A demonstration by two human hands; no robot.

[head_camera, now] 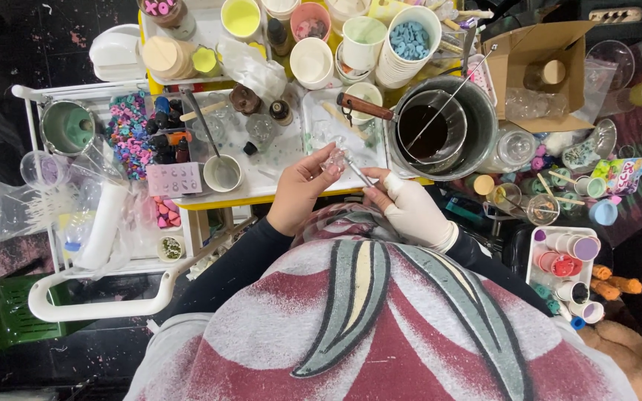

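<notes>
Below my chin, my bare left hand [296, 194] pinches a small clear mould [334, 160]; my gloved right hand [410, 210] grips a thin stick [358, 174] into it, over the crowded table's yellow edge [261, 199].

Single head view — steeply downward, close over the cluttered worktable [284, 194]

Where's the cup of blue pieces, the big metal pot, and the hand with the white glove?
cup of blue pieces [411, 38], head view, on the blue pieces.
big metal pot [480, 128], head view, on its right wall.
right hand [414, 212], head view, on the glove's back.
</notes>
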